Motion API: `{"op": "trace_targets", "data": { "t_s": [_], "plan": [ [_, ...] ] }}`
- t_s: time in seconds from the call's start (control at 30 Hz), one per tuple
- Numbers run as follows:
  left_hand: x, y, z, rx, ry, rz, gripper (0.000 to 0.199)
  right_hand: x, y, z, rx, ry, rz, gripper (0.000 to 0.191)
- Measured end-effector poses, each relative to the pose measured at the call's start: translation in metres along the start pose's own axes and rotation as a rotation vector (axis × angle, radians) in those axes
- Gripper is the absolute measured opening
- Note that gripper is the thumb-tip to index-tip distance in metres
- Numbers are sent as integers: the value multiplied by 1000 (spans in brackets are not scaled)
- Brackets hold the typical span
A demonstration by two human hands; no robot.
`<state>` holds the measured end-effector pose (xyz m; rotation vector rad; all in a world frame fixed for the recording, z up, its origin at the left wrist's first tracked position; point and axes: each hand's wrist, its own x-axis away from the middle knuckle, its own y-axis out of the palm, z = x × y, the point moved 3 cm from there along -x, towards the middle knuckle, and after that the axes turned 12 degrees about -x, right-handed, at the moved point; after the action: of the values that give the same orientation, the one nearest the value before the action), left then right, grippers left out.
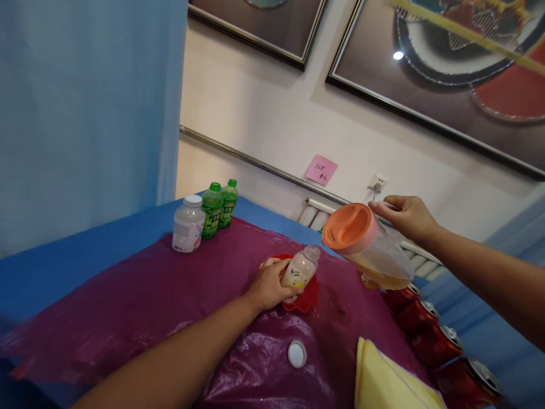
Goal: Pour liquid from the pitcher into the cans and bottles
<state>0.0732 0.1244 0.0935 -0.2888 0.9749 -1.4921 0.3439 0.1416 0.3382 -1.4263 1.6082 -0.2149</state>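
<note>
My left hand [270,284] is wrapped round a small clear bottle [300,270] with a yellow fruit label and an uncapped mouth. The bottle leans right above a red scalloped dish [307,295]. My right hand [406,216] grips the handle of a clear pitcher [383,255] with an orange lid [348,226]. Tilted toward the bottle, the pitcher has its spout right by the bottle's mouth and holds some yellowish liquid. A thin stream seems to show between them. A white cap [297,354] lies on the purple plastic sheet [187,301] near my left forearm.
A white-capped jar [188,224] and two green bottles [212,211] stand at the back left. Several red cans [434,339] line the right edge beside a folded yellow cloth [389,378]. Blue curtains [85,113] hang at both sides.
</note>
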Motion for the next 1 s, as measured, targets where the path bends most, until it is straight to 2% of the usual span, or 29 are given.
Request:
{"op": "trace_targets", "data": {
  "t_s": [1.0],
  "plan": [
    [-1, 1, -3, 14, -3, 3, 71, 0, 1, 4, -7, 1, -2, 60]
  ]
}}
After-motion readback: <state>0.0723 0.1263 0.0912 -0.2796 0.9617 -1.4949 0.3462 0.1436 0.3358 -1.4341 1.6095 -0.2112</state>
